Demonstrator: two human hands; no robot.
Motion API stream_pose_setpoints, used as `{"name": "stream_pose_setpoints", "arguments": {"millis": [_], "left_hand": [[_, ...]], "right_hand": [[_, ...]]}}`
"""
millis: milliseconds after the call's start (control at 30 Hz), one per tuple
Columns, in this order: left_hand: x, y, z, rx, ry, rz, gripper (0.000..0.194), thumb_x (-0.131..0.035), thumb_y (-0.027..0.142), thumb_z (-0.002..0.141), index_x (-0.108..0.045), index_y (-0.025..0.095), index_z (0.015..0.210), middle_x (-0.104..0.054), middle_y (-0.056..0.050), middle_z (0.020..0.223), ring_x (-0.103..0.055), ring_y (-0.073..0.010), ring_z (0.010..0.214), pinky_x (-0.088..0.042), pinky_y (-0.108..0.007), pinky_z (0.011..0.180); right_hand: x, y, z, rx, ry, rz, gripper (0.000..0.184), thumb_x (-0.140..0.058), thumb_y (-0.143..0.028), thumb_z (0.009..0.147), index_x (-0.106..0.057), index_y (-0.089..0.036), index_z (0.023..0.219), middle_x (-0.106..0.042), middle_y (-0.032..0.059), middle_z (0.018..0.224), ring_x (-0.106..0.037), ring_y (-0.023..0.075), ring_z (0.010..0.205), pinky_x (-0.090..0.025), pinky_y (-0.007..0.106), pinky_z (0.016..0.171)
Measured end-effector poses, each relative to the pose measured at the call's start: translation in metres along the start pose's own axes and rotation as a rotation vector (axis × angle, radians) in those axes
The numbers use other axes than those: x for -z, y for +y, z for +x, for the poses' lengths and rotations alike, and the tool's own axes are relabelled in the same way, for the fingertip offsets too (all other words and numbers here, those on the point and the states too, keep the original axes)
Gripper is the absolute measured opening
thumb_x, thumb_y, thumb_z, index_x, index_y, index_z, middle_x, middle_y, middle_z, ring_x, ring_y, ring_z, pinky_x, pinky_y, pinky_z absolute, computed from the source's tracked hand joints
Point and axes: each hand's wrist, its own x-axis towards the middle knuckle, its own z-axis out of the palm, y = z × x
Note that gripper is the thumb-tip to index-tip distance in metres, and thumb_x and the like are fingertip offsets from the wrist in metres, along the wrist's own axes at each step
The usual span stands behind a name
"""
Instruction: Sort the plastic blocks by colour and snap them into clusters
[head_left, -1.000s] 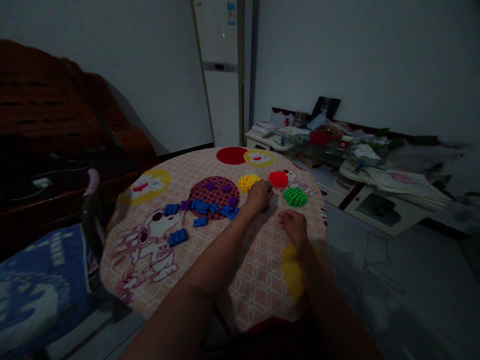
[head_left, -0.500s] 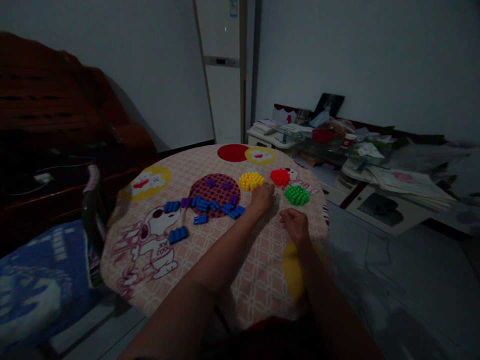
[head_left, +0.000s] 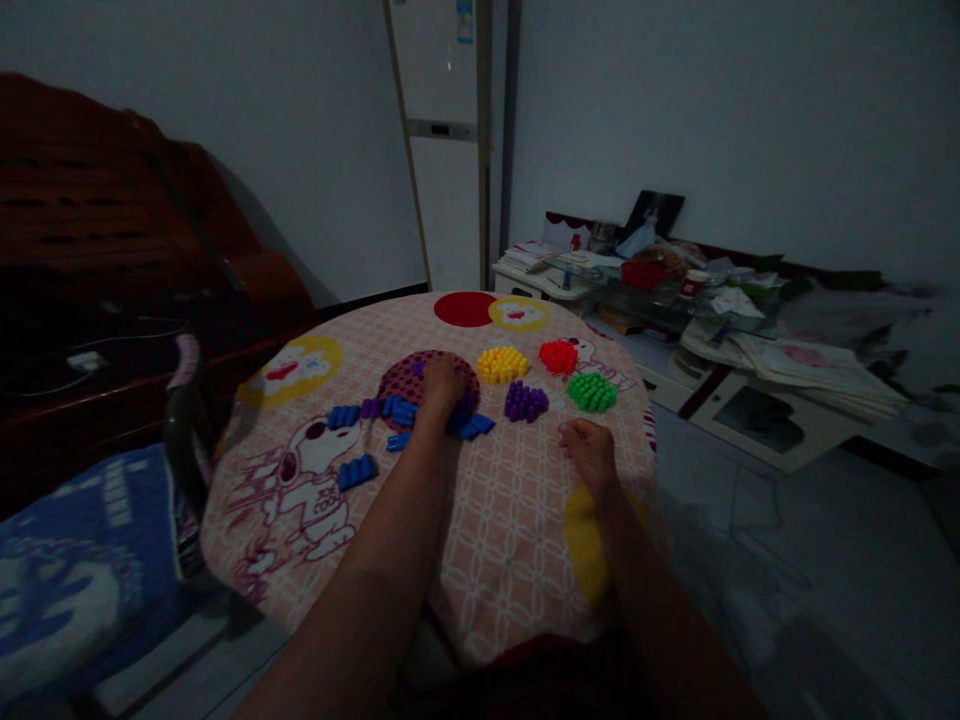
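While left hand [head_left: 445, 382] reaches, right hand [head_left: 590, 452] rests curled

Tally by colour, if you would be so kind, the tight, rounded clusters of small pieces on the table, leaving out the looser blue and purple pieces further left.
Yellow cluster: 1
Red cluster: 1
Green cluster: 1
Purple cluster: 1
Total: 4 clusters
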Motion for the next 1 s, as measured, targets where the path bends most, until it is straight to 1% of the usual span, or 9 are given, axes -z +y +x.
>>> {"name": "stream_pose_setpoints", "arguments": {"millis": [100,200,400,500,600,700,833,900,1000], "left_hand": [[-0.007,-0.011,0.001,0.032,-0.076,0.031,0.035,-0.056,0.019,0.087,-0.067,0.015,0.12,-0.068,-0.016,0.127,-0.058,-0.0338,0.123,-0.042,-0.043,0.106],[-0.008,-0.014,0.003,0.061,-0.066,-0.014,0.031,-0.065,0.022,0.084,-0.068,0.016,0.114,-0.069,-0.015,0.125,-0.061,-0.0315,0.119,-0.046,-0.039,0.101],[-0.004,-0.019,0.005,0.065,-0.064,-0.138,0.036,-0.077,0.017,0.071,-0.069,0.02,0.107,-0.072,-0.009,0.118,-0.064,-0.0261,0.11,-0.049,-0.034,0.094],[-0.002,-0.022,0.005,0.08,-0.08,-0.225,0.029,-0.074,0.02,0.075,-0.071,0.019,0.104,-0.075,-0.007,0.108,-0.068,-0.0233,0.1,-0.051,-0.031,0.088],[0.0,-0.02,0.006,0.097,-0.073,-0.299,0.021,-0.063,0.021,0.083,-0.074,0.019,0.1,-0.077,-0.006,0.098,-0.07,-0.0217,0.091,-0.053,-0.032,0.084],[0.003,-0.004,0.005,0.001,-0.011,-0.366,0.026,-0.058,0.016,0.084,-0.075,0.016,0.103,-0.077,-0.007,0.102,-0.07,-0.0206,0.092,-0.053,-0.03,0.086],[0.006,0.037,-0.002,-0.24,0.065,-0.376,0.029,-0.057,0.015,0.086,-0.073,0.016,0.109,-0.075,-0.009,0.106,-0.068,-0.0197,0.097,-0.051,-0.031,0.092],[0.005,0.058,-0.006,-0.368,0.063,-0.321,0.029,-0.055,0.014,0.087,-0.073,0.017,0.11,-0.072,-0.009,0.11,-0.065,-0.0204,0.102,-0.05,-0.033,0.096],[-0.001,0.081,-0.006,-0.533,0.003,-0.235,0.032,-0.05,0.012,0.089,-0.073,0.019,0.111,-0.071,-0.009,0.112,-0.062,-0.0212,0.109,-0.047,-0.034,0.101]], "right_hand": [[0.001,0.0,0.0,-0.007,0.002,-0.017,0.032,-0.055,-0.048,0.081,-0.064,-0.021,0.068,-0.064,-0.0001,0.062,-0.059,0.015,0.056,-0.044,0.025,0.054],[0.001,0.003,0.001,-0.006,0.004,-0.032,0.033,-0.055,-0.049,0.081,-0.065,-0.02,0.068,-0.064,-0.0005,0.062,-0.058,0.0149,0.055,-0.044,0.025,0.053],[0.0,0.005,0.002,-0.003,0.004,-0.025,0.031,-0.055,-0.047,0.081,-0.065,-0.021,0.068,-0.063,-0.0007,0.061,-0.058,0.0149,0.055,-0.044,0.025,0.054],[-0.001,0.005,0.001,-0.006,0.001,-0.009,0.032,-0.055,-0.048,0.081,-0.064,-0.021,0.068,-0.063,-0.0006,0.061,-0.058,0.0149,0.055,-0.045,0.025,0.054],[-0.001,0.006,0.002,-0.003,-0.003,-0.008,0.033,-0.055,-0.049,0.082,-0.064,-0.021,0.068,-0.063,-0.0005,0.062,-0.058,0.0149,0.056,-0.045,0.025,0.053],[-0.001,0.007,0.002,0.015,0.005,-0.02,0.032,-0.055,-0.049,0.081,-0.064,-0.021,0.067,-0.063,-0.0004,0.061,-0.058,0.0151,0.058,-0.045,0.025,0.054],[-0.001,0.006,0.002,0.011,-0.004,-0.012,0.034,-0.054,-0.05,0.082,-0.063,-0.021,0.067,-0.063,-0.0005,0.062,-0.058,0.0146,0.058,-0.045,0.024,0.055],[-0.001,0.005,0.001,0.004,-0.009,0.0,0.035,-0.054,-0.051,0.082,-0.063,-0.021,0.068,-0.064,-0.0003,0.062,-0.057,0.0145,0.057,-0.045,0.024,0.054],[-0.001,0.005,0.001,-0.008,-0.015,0.012,0.035,-0.055,-0.052,0.083,-0.064,-0.021,0.068,-0.064,-0.0004,0.062,-0.057,0.0143,0.056,-0.044,0.024,0.053]]}}
